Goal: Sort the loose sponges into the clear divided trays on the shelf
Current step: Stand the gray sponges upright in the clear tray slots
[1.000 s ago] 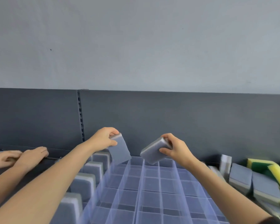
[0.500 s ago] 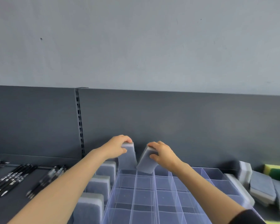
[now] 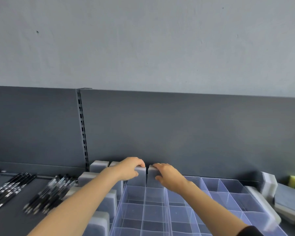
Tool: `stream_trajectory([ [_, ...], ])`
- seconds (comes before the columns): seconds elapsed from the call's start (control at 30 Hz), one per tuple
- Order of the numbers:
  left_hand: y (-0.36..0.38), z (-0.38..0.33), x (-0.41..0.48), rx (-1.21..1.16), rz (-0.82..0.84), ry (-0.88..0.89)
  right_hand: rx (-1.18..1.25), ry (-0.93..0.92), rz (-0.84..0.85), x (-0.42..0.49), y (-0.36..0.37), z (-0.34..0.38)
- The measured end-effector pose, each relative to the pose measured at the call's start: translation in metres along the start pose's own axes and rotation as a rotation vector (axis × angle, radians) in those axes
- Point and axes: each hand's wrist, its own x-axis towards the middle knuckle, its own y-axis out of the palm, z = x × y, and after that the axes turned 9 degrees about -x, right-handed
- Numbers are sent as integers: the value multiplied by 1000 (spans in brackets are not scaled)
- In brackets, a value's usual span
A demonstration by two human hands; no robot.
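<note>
Left sponge and right sponge: grey matte foam slabs, on edge in adjoining far-row cells of the clear tray, at its 12 o'clock. Probably upright to fit the narrow cells. Left hand and right hand each clasp one sponge's top edge. Dividers look rigid and glossy. Loose sponges lie at 3 o'clock.
</note>
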Motion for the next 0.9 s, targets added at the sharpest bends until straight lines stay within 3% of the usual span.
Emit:
stream_trajectory([
  [0.5, -9, -12, -13, 14, -78, 54, -20, 60, -78, -28, -12, -11],
  [0.9, 20, -95, -2, 21, -4, 234, -33, 267, -173, -120, -40, -65],
])
